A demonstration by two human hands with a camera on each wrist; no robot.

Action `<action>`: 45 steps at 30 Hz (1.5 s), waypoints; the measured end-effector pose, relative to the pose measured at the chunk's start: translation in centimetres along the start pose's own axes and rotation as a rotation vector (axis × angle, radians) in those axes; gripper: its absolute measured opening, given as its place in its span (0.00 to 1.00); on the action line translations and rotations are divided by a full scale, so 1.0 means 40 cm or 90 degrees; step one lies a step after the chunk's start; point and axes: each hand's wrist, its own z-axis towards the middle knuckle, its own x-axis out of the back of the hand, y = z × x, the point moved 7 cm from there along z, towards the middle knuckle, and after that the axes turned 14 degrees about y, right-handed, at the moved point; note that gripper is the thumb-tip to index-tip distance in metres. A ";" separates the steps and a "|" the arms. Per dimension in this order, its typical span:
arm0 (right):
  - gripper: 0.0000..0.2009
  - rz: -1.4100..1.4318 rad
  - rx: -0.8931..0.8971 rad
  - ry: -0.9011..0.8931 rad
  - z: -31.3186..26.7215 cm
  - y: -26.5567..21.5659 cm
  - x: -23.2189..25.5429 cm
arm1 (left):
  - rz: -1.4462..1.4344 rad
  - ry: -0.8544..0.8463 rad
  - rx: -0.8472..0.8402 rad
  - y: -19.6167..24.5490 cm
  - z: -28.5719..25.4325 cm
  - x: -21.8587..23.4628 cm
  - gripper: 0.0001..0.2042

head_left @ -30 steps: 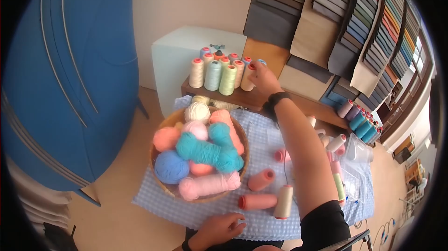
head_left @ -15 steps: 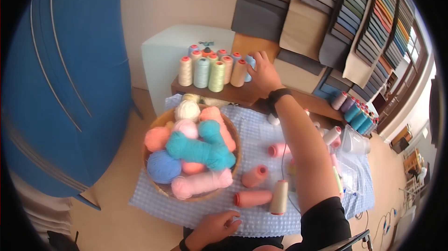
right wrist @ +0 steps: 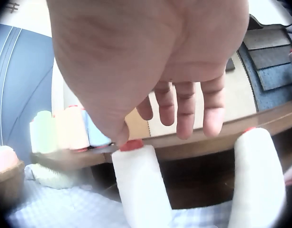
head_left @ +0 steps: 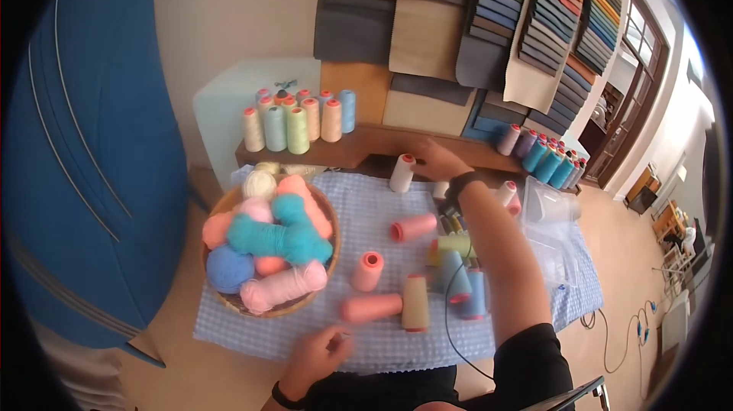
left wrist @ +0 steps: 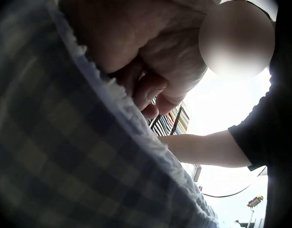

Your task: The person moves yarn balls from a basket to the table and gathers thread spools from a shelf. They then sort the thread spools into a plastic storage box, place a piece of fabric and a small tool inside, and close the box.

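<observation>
My right hand [head_left: 443,160] hovers at the shelf's front edge with nothing in its grip. Just left of it a white thread cone [head_left: 402,174] stands on the cloth. In the right wrist view the fingers of the hand [right wrist: 155,57] hang extended, the thumb close to the red tip of the white cone [right wrist: 142,187]; whether they touch is unclear. Another white cone [right wrist: 257,183] is to the right. My left hand [head_left: 317,354] hangs loosely curled and empty by the cloth's front edge; the left wrist view shows that hand [left wrist: 155,42] beside the checked cloth [left wrist: 89,156].
A basket [head_left: 336,239] of yarn stands at left. Several cones, including a light blue one [head_left: 348,111], stand on the shelf [head_left: 374,141]. Pink [head_left: 368,272], cream [head_left: 415,302] and blue cones are on the cloth. A clear plastic box [head_left: 546,205] and a cable lie right.
My right hand has left the blue cone at the end of the shelf group and moved down and right toward the white cone. The head view has turned right. My left hand stays low.
</observation>
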 end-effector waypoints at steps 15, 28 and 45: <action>0.23 0.064 -0.048 -0.001 -0.031 -0.134 0.034 | 0.016 0.037 0.006 0.005 0.003 0.003 0.09; 0.25 0.157 -0.004 0.129 0.163 -0.384 0.118 | -0.008 0.016 -0.017 -0.013 -0.002 0.007 0.11; 0.26 0.130 0.031 0.134 0.285 -0.488 -0.061 | -0.021 -0.027 -0.013 -0.008 -0.002 0.008 0.13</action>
